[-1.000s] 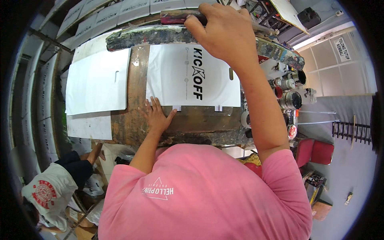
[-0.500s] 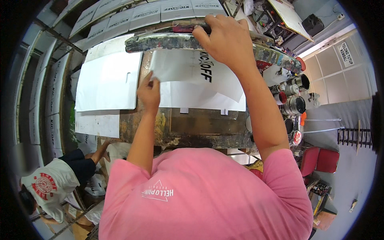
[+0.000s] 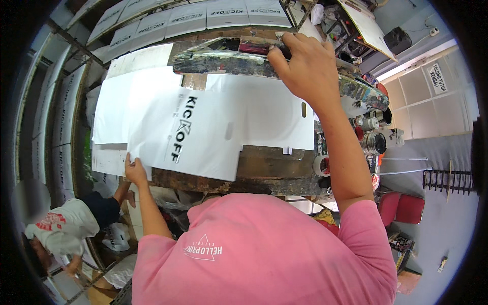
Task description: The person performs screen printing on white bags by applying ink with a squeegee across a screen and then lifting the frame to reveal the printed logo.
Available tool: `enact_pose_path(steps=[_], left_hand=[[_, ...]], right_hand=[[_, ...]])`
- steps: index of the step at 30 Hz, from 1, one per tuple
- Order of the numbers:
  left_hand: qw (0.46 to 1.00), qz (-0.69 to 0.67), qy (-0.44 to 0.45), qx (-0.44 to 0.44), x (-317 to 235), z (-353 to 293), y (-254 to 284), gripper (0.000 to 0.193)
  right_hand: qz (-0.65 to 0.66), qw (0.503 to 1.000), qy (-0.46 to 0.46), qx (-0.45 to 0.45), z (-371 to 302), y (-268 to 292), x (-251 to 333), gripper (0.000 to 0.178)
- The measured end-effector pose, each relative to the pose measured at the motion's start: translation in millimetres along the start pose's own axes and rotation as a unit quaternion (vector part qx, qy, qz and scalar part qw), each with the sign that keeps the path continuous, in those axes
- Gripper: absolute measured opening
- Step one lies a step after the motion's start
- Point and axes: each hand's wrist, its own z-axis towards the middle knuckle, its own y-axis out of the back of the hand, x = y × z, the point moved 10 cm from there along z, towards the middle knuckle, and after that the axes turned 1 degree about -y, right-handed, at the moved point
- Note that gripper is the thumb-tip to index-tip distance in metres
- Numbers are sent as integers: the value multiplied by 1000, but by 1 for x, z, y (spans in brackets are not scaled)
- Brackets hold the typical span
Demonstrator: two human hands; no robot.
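Pinching the near left corner of a printed white bag point(image 3: 213, 137) between thumb and fingers, head view, left hand point(image 3: 135, 172) at the front of the brown table point(image 3: 277, 165). Bag lies askew, spanning from a white stack point(image 3: 114, 104) at left to a second white bag point(image 3: 277, 119) at right, overlapping both. Right hand point(image 3: 311, 66): fingers curled over a dark reddish block point(image 3: 256, 47) atop a paint-crusted bar point(image 3: 223, 65); thumb on its near side. Jars point(image 3: 375, 143) cluster beyond the right forearm.
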Motion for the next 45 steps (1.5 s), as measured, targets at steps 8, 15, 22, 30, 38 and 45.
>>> enact_pose_path(steps=[8, 15, 22, 30, 38, 45], left_hand=[[949, 302, 87, -25, 29, 53, 29, 82], [829, -377, 3, 413, -320, -107, -95, 61], [567, -623, 316, 436, -374, -174, -87, 115], [672, -430, 406, 447, -202, -254, -144, 129], [639, -409, 468, 452, -139, -276, -185, 145], [672, -316, 516, 428, -125, -278, -197, 143]], right_hand=[[-17, 1000, 7, -14, -1, 4, 1, 44], [-14, 1000, -11, -3, -15, -2, 1, 49], [-34, 995, 10, 90, -112, -35, 28, 72], [76, 950, 40, 300, -244, -157, 17, 35], [127, 921, 11, 368, -312, -203, 26, 42], [95, 952, 50, 285, -319, -219, 27, 57]])
